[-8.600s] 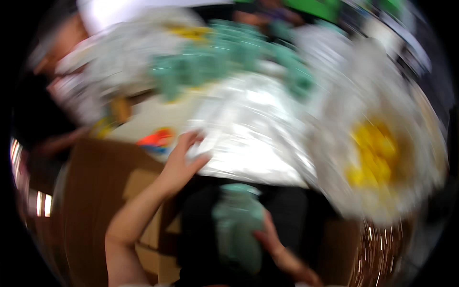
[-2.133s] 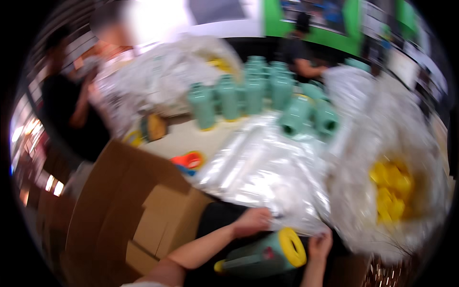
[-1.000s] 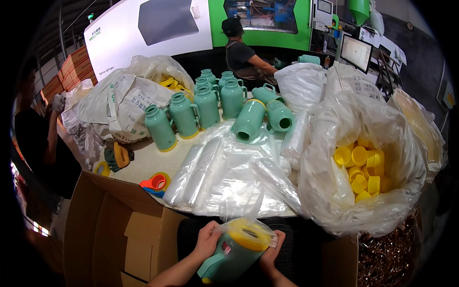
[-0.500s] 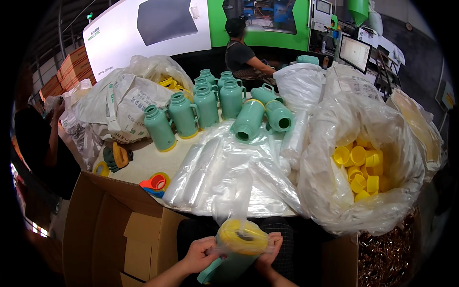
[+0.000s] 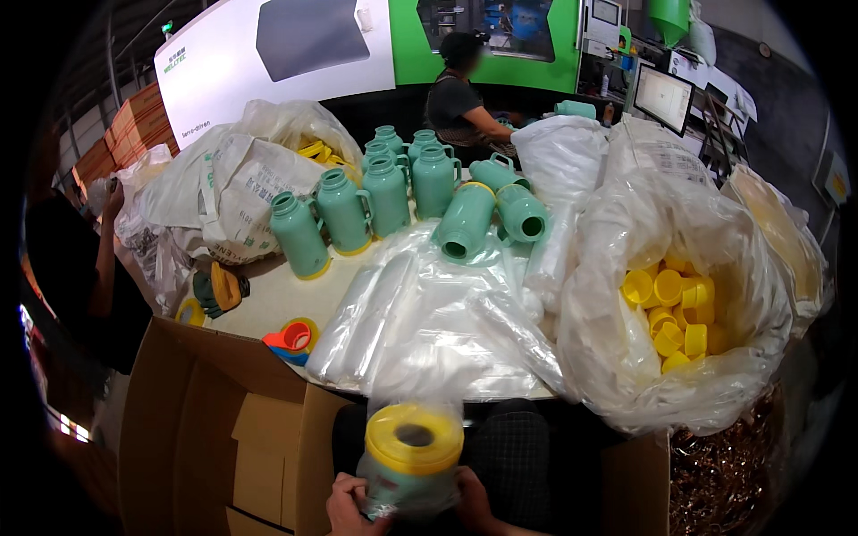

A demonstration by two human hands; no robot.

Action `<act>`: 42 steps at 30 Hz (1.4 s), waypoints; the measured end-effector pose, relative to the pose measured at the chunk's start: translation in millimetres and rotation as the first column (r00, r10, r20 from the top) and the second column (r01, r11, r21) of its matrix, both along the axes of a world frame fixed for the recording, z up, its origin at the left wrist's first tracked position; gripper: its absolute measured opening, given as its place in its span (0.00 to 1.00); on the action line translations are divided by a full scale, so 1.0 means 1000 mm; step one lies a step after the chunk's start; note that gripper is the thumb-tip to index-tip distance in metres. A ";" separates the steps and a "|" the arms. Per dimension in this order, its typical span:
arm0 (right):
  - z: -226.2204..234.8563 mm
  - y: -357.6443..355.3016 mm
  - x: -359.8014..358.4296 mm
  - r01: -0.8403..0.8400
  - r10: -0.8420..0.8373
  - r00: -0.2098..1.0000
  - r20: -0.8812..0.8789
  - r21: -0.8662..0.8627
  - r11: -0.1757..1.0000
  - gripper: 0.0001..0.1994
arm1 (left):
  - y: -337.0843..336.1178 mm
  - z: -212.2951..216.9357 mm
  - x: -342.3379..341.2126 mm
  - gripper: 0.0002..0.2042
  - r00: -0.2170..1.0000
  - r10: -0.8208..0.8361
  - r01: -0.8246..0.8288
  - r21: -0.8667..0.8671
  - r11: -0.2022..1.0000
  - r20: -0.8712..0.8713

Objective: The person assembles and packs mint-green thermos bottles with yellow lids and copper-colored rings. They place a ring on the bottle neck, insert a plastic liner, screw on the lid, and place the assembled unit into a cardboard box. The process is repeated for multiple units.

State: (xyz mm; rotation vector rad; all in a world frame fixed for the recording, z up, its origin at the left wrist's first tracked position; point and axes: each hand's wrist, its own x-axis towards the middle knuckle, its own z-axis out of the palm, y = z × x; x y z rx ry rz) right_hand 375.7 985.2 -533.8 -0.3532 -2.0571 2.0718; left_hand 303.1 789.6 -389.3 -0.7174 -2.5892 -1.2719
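Between both hands (image 5: 407,509), bagged green flask (image 5: 409,464) stands upright.

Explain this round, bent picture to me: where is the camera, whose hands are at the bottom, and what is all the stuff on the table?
The camera sits on a person's head and looks down; its fisheye lens bends straight edges. At the bottom edge are that person's own hands: the left hand and right hand hold a green flask with a yellow end, wrapped in a clear bag. On the table lie a stack of clear bags and more green flasks, some upright, some on their sides. To the right, a big sack holds yellow caps. An open cardboard box is at lower left. Another person works behind the table.
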 end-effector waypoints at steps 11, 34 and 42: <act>0.077 -0.095 -0.041 -0.863 0.880 0.476 0.003 -0.192 0.467 0.41 | -0.083 -0.001 0.013 0.26 0.743 0.629 -0.614 0.144 0.776 -0.229; 0.066 0.192 -0.401 0.703 -0.644 0.706 -0.293 0.398 0.589 0.44 | -0.327 -0.173 0.077 0.39 0.663 0.506 0.499 -0.830 0.251 0.552; 0.068 0.261 -0.477 0.555 -0.693 0.693 0.200 0.467 0.689 0.52 | -0.181 -0.022 -0.079 0.31 0.969 0.232 -0.230 -0.673 0.703 -0.089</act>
